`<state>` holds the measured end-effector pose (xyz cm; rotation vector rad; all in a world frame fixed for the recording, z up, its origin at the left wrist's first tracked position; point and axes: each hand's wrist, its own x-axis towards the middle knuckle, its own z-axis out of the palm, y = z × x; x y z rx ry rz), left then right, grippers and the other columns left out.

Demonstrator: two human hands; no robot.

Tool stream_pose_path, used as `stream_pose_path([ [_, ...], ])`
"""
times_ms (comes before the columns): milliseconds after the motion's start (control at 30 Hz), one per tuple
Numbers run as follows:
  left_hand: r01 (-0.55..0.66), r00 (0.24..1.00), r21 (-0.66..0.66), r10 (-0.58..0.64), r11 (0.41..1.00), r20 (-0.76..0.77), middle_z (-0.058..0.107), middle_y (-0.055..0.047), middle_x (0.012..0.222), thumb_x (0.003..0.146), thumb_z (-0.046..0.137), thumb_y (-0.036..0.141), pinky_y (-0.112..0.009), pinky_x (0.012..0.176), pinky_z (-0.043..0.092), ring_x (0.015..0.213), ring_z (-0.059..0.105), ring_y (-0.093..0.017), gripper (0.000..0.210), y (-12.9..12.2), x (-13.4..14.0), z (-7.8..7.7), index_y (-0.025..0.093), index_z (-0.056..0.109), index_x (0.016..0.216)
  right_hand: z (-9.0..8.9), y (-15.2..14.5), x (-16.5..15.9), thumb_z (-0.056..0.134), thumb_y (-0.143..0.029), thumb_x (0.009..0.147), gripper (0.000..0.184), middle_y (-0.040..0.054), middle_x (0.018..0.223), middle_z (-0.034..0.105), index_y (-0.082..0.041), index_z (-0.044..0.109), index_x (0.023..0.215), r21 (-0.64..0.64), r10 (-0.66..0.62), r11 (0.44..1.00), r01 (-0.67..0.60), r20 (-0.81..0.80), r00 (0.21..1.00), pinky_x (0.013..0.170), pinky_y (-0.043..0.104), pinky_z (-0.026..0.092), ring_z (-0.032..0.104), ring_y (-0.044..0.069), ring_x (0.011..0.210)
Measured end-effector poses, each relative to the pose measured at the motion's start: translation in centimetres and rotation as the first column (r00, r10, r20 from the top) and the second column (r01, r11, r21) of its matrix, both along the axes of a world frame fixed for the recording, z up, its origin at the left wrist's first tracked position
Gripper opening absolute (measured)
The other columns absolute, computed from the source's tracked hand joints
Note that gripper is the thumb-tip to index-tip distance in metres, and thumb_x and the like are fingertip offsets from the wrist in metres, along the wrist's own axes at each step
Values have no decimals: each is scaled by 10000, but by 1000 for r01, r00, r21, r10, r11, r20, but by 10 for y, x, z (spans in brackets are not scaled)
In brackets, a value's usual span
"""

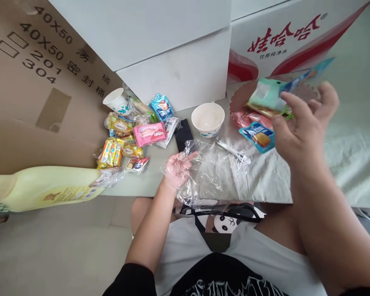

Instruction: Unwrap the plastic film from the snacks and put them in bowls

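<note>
My left hand (pixel 178 169) is at the table's front edge with its fingers curled in a crumpled clear plastic bag (pixel 203 172), which spreads to the right. My right hand (pixel 306 123) is over a round patterned plate (pixel 237 96), thumb and fingers apart. A blurred blue snack packet (pixel 310 76) is tilted just behind its fingertips; I see no firm pinch on it. On the plate are a mint-green packet (pixel 265 95) and a pink packet (pixel 254 120). Another blue packet (pixel 259 137) overhangs the plate's front rim beside my thumb.
A white paper bowl (pixel 208 119), a wrapped white utensil (pixel 232 151) and a black phone-like slab (pixel 184 133) lie mid-table. Several snacks, including a pink packet (pixel 150 132), and a tipped paper cup (pixel 117 101) are left. Boxes (pixel 179 74) wall the back; a yellow bottle (pixel 55 187) sticks out left.
</note>
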<state>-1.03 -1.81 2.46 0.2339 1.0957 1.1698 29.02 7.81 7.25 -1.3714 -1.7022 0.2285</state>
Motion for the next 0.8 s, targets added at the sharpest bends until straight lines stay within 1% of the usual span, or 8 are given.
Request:
stream_pose_path([
  [133,0,998,1,0,1000,55,753,-112,1180,782,609,344,-126,368,175,530,406,-53,237,-1,-2,-2,182,482,665,-22,-18,-1,586,-283,909,380,214,1401,557,-197,685,1265,11,8,1000,-9,80,997,1103,607,436,550,391,1336],
  [300,23,1000,41,-24,999,17,759,-100,1162,778,643,358,-117,367,200,516,417,-40,274,-1,-2,-3,185,455,680,-27,-33,-12,610,-405,915,416,177,1335,645,-252,650,1300,-122,98,991,-57,364,926,1125,679,325,492,445,1351],
  [400,15,998,45,-18,999,65,757,-112,1167,800,620,332,-109,369,232,511,420,-38,273,0,-3,-3,186,427,673,-21,-39,-13,540,-401,950,338,193,1209,670,-201,700,1171,-98,-41,992,80,349,936,1015,584,442,588,401,1200],
  [433,8,996,36,-11,999,83,754,-121,1176,814,605,322,-109,367,239,510,421,-39,274,0,-3,-3,186,415,671,-21,-40,-13,519,-385,961,319,184,1133,687,-191,710,1128,-119,-43,989,89,341,939,958,538,481,626,372,1115],
  [500,-15,993,15,13,1000,118,746,-139,1192,856,560,303,-108,362,252,506,424,-40,268,0,-3,-3,187,400,675,-26,-42,-11,483,-310,966,292,154,1029,712,-187,718,1087,-201,66,980,8,359,931,873,466,515,661,320,982],
  [567,-45,986,-1,45,999,158,741,-152,1194,906,496,284,-108,360,270,499,431,-39,258,1,-2,-2,186,397,689,-36,-41,-9,479,-212,930,314,143,1120,729,-192,710,1143,-270,191,959,-83,404,895,878,440,515,664,306,1009],
  [700,-82,971,-10,82,997,226,750,-156,1140,966,398,270,-113,359,303,478,437,-40,293,1,0,-2,183,390,687,-54,-35,-5,487,-129,880,477,119,1435,636,-211,635,1325,-314,233,947,-71,514,826,1028,504,448,556,356,1304],
  [800,-87,967,-8,86,996,239,758,-151,1106,974,386,275,-119,360,316,472,443,-42,315,2,-1,-3,181,417,676,-55,-33,0,522,-176,885,443,138,1282,710,-202,638,1312,-372,229,928,-20,527,818,1051,562,420,591,378,1243],
])
